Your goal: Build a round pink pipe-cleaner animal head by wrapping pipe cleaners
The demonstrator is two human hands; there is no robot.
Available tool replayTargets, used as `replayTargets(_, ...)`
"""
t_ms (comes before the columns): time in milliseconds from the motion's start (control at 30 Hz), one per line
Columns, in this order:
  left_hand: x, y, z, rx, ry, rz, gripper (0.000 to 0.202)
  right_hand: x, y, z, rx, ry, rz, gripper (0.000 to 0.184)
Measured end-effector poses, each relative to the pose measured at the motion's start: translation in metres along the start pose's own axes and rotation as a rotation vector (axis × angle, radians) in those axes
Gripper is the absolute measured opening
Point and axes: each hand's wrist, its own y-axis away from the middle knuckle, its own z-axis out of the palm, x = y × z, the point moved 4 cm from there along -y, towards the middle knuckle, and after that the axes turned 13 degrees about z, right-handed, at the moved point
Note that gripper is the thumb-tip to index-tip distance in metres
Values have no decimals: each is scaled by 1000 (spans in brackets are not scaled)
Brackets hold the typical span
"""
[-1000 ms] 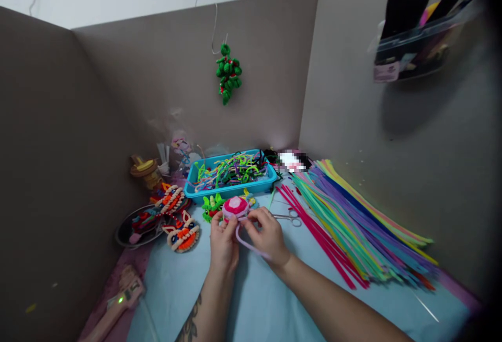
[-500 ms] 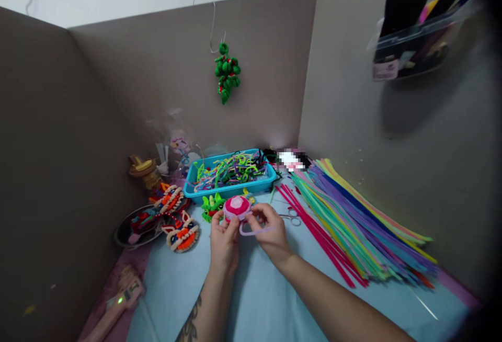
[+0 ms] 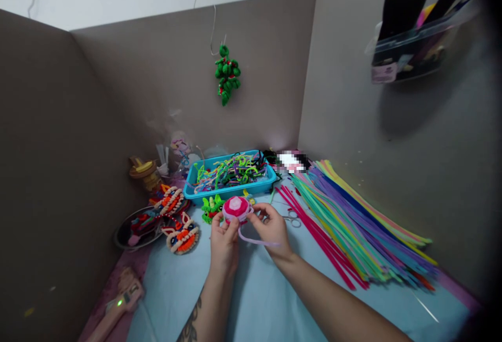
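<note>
A round pink, red and lilac pipe-cleaner piece (image 3: 237,207) is held up over the blue cloth. My left hand (image 3: 225,241) grips its lower left side, thumb on the front edge. At its right edge, my right hand (image 3: 271,229) pinches with thumb and fingertips, apparently on the lilac strand there. A loose lilac pipe-cleaner end (image 3: 254,240) curves from under the piece and passes across my right hand. Just behind the left fingers sits a green pipe-cleaner figure (image 3: 212,208). Scissors (image 3: 293,220) lie beyond my right hand, partly covered by it.
Behind stands a blue tray (image 3: 231,191) of pipe-cleaner scraps. Long coloured pipe cleaners (image 3: 353,227) spread across the right. Orange animal-face pieces (image 3: 182,234) and a dark bowl (image 3: 124,241) are left, with a lit glue gun (image 3: 124,300) nearer. Grey partitions (image 3: 266,80) enclose the table.
The loose lilac end, earlier a tight loop by the right fingers, now hangs lower and longer. The round piece has tilted slightly; both hands stay in nearly the same place.
</note>
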Motion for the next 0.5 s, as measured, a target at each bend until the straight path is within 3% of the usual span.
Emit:
replayTargets(200,3,0,2,-2,15,10,51,1,-2,2,-17,-56,-32,16)
replayTargets(367,2,-1,1,7,21,-12,51,9,-5,3,-60,-95,62,17)
replayTargets(500,1,-2,0,-23,23,-30,50,13,-5,7,-171,-95,97,19)
